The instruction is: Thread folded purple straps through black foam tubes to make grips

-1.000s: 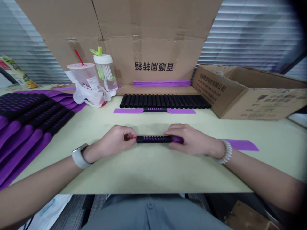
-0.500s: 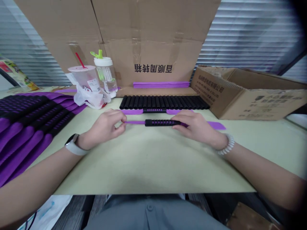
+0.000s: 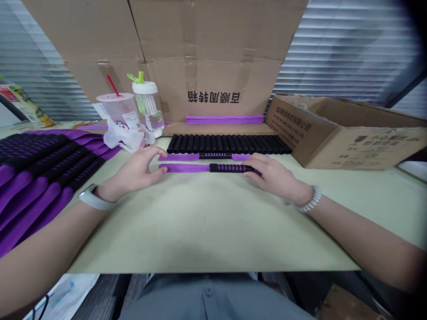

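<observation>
A flat purple strap (image 3: 188, 168) runs through a black slotted sleeve (image 3: 230, 168) in front of me on the table. My right hand (image 3: 271, 175) pinches the sleeve's right end between thumb and fingers and hides most of the strap beyond it. At the strap's left end is my left hand (image 3: 138, 169), thumb and fingers apart, the thumb tip at the strap's tip. Just behind lies another purple strap (image 3: 183, 157) with its own black sleeve (image 3: 215, 156) round the middle. Farther back, a row of black sleeves (image 3: 228, 144) lies side by side.
Sleeved purple straps (image 3: 43, 191) are piled at the left. Flat purple strips (image 3: 223, 119) lie stacked by the upright cardboard (image 3: 213, 53). A lidded cup (image 3: 116, 106) and a water bottle (image 3: 148, 104) stand back left; an open carton (image 3: 347, 138) stands at right.
My left hand has loosened its pinch and moved left, fingers now apart. More purple strap shows left of the sleeve, lying flat. The sleeve and right hand have shifted slightly right.
</observation>
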`<state>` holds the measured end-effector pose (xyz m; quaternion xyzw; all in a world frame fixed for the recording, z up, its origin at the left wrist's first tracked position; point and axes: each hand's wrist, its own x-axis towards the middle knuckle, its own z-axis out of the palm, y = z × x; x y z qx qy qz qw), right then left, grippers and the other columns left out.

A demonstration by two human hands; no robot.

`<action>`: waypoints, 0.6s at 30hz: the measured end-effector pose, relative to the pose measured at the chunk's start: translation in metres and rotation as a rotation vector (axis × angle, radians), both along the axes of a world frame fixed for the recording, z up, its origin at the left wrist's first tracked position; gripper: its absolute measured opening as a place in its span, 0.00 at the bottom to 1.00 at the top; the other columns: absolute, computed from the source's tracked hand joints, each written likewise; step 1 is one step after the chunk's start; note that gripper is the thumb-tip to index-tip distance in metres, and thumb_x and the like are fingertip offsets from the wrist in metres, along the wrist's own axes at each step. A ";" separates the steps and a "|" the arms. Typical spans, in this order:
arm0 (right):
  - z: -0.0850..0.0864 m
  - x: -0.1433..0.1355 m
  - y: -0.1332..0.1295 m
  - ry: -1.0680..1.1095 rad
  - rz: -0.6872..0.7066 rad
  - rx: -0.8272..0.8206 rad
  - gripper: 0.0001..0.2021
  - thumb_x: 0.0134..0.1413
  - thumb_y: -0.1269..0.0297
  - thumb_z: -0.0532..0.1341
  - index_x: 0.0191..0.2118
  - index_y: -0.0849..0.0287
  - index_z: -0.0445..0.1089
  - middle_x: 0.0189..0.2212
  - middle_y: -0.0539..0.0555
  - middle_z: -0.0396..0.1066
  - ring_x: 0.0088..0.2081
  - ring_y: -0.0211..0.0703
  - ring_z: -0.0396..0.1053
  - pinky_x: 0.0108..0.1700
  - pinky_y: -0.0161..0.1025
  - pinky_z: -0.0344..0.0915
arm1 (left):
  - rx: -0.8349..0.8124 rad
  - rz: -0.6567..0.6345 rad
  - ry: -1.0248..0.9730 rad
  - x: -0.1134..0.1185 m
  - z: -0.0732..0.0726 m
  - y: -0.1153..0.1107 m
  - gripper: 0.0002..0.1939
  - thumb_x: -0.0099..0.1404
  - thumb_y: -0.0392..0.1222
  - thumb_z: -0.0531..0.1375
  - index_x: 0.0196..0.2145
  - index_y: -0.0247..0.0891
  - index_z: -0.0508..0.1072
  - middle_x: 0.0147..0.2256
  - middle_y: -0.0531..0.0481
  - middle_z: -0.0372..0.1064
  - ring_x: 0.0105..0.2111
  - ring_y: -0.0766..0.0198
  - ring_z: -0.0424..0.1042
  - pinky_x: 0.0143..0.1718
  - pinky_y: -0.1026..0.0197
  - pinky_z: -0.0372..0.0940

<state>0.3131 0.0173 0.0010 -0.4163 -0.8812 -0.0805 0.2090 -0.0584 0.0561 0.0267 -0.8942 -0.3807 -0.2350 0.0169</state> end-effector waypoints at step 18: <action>0.017 -0.050 -0.042 -0.106 0.124 -0.441 0.16 0.67 0.58 0.50 0.52 0.61 0.65 0.35 0.55 0.72 0.33 0.44 0.70 0.33 0.39 0.63 | -0.009 -0.266 0.250 0.052 -0.018 -0.055 0.18 0.72 0.50 0.47 0.46 0.36 0.69 0.35 0.48 0.70 0.31 0.60 0.72 0.31 0.60 0.65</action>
